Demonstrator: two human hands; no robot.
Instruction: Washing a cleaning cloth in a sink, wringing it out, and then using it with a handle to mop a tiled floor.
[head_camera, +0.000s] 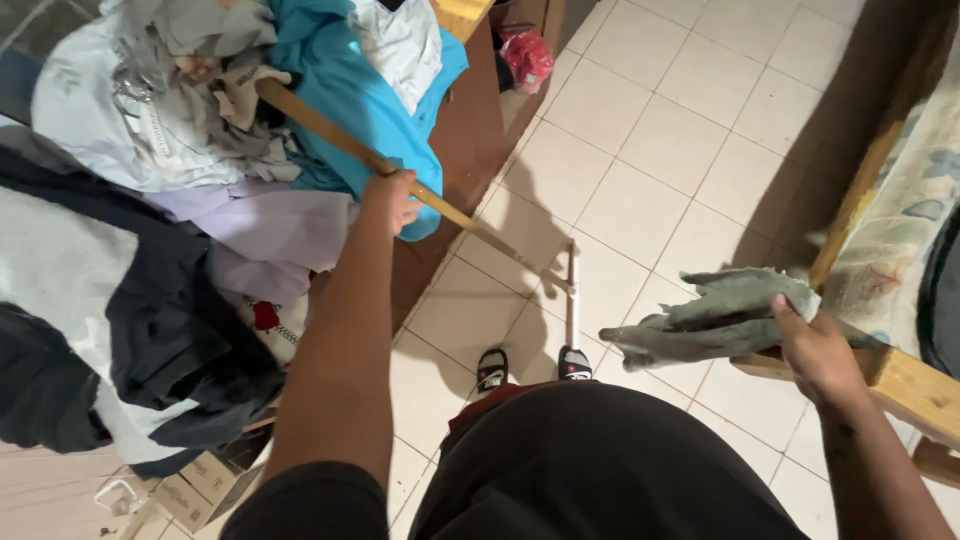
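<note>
1. At the bottom of the frame the person's dark shorts fill the foreground, and just above them two sandalled feet (533, 366) stand on the pale tiled floor (690, 130).
2. At the right, the right hand (820, 352) is closed around one end of a grey-green cloth (715, 318). The cloth hangs out limp toward the middle of the frame, above the floor.
3. Just under that hand lies a wooden bed frame (905, 385), which runs up the right edge beside a floral-patterned mattress (915, 215).
4. Left of centre, the left hand (389, 200) is wrapped in a full fist around a wooden stick (330, 132).
5. The stick slants from the upper left, where its top end lies against the clothes, down toward the middle. Its lower end meets a white crossbar (572, 295) resting on the floor just ahead of the feet.
6. On the left a heap of clothes (150, 230) covers a brown surface (460, 140): dark and grey pieces lower down, lilac in the middle, a bright blue garment (345, 80) at the top.
7. Cardboard boxes (195, 485) sit at the lower left under the heap.
8. At the top centre, a red bag (527, 55) lies on the floor beside the surface.
</note>
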